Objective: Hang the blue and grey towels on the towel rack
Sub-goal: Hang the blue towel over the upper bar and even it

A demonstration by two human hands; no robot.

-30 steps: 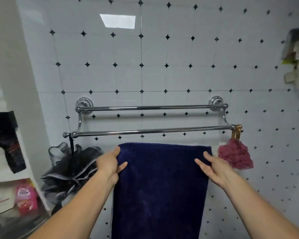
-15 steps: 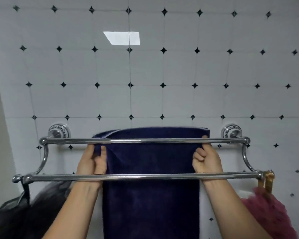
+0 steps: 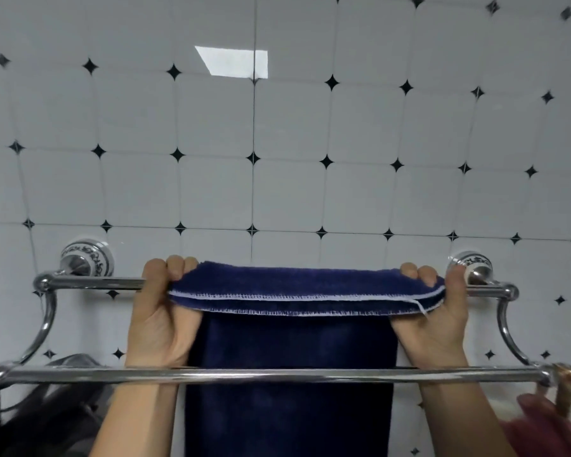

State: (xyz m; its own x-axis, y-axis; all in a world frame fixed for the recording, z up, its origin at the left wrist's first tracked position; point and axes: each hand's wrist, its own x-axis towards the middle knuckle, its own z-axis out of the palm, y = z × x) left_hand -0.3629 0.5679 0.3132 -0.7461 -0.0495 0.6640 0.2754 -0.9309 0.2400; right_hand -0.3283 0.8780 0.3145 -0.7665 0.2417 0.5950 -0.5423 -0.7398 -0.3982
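Head view: draping step. Left hand (image 3: 160, 311) and right hand (image 3: 432, 311) closed on blue towel (image 3: 290, 351) corners, folded hem over far rail (image 3: 89, 283). Next: pull hem down, release. Grey towel unseen.

Two bare hands, left hand (image 3: 160, 319) and right hand (image 3: 434, 324), grip a blue towel (image 3: 290, 357) (white-stitched hem) folded over a chrome towel rack (image 3: 264, 374)'s upper bar against tiled wall (image 3: 211, 159).

White tiled wall (image 3: 211, 192), black diamond accents, ceiling-light reflection (image 3: 234, 62).
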